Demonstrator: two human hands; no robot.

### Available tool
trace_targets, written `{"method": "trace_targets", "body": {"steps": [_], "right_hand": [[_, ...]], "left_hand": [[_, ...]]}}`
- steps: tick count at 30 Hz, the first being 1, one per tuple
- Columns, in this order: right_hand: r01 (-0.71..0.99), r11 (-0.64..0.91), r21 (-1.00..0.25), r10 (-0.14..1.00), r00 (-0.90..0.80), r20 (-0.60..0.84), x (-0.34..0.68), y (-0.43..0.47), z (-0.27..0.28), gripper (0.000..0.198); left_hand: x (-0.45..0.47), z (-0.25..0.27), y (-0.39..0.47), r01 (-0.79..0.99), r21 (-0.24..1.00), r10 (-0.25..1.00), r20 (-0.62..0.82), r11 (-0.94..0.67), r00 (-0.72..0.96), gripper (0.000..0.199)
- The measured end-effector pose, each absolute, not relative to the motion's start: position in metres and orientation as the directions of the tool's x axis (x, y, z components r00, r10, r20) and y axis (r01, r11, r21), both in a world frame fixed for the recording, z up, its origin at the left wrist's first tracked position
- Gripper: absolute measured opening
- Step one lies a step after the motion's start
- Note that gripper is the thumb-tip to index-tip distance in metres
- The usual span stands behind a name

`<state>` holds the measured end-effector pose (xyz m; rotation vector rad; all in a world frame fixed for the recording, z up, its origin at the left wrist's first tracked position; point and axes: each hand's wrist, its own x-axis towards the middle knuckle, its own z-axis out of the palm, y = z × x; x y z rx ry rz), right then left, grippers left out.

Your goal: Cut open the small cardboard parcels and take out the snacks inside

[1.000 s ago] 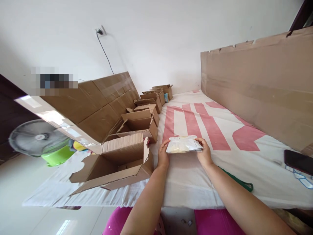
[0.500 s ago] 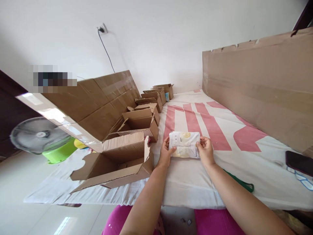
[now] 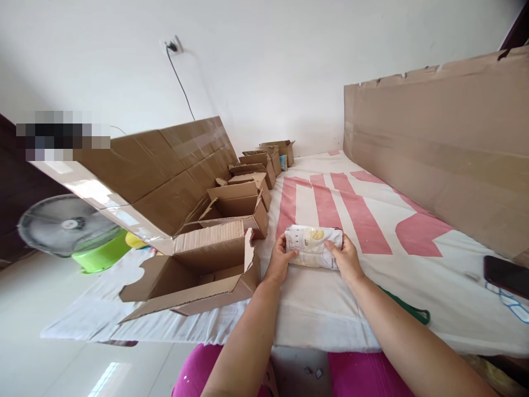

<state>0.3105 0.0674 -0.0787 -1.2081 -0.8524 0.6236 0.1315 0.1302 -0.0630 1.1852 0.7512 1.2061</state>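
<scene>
- Grip: the left hand (image 3: 279, 260) and right hand (image 3: 346, 258) pinch opposite ends of the white packet (image 3: 311, 255), thumbs on top; inward squeezing could buckle it.
- Packet location: over the bench (image 3: 308, 317); I cannot tell whether they touch.
- Nearest box (image 3: 210, 294), at 9 o'clock from the packet: its torn upright flap (image 3: 248, 251) could snag a low pass.
- Green strap (image 3: 407, 307), at 4 o'clock: an outward elbow sweep could drag it.

We hold our 2 bare arms (image 3: 248, 336) stretched forward, converging; our left hand (image 3: 280, 259) and right hand (image 3: 347, 260) face each other, apart, fingers (image 3: 280, 241) curled and thumbs (image 3: 332, 247) pointing inward.
</scene>
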Motion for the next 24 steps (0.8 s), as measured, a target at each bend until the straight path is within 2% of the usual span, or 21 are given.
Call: {"method": "trace_targets", "body": {"steps": [9, 18, 24], "right_hand": [[0.07, 0.326, -0.943, 0.828, 0.46, 0.32, 0.304, 0.057, -0.065, 0.038], [0.196, 0.288, -0.937, 0.816, 0.462, 0.348, 0.3, 0.059, -0.07, 0.049], [0.207, 0.295, -0.933, 0.813, 0.458, 0.359, 0.299, 0.06, -0.07, 0.045]], "left_hand": [[0.133, -0.062, 0.124, -0.32, 0.941, 0.964, 0.179, -0.11, 0.195, 0.051], [0.135, -0.055, 0.125, -0.369, 0.919, 0.959, 0.218, -0.139, 0.181, 0.048], [0.135, -0.054, 0.124, -0.33, 0.93, 0.958, 0.23, -0.164, 0.172, 0.045]]}}
